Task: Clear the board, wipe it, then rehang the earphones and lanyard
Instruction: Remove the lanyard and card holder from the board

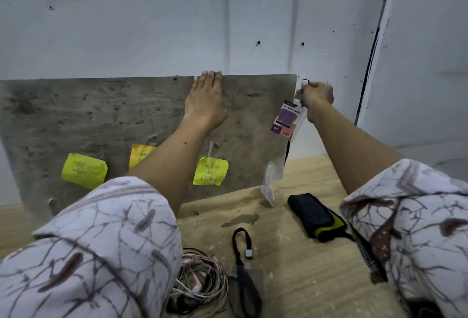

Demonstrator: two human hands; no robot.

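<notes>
While the board leaned on the wall, the left hand lay flat, fingers together, at its top edge. The right hand was fisted on the lanyard clip beside its corner, card holder dangling. Note writing was illegible. Earphones lay on the wooden table.

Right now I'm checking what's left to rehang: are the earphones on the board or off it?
Off. The earphones lie in a tangled coil on the wooden table, below the board.
</notes>
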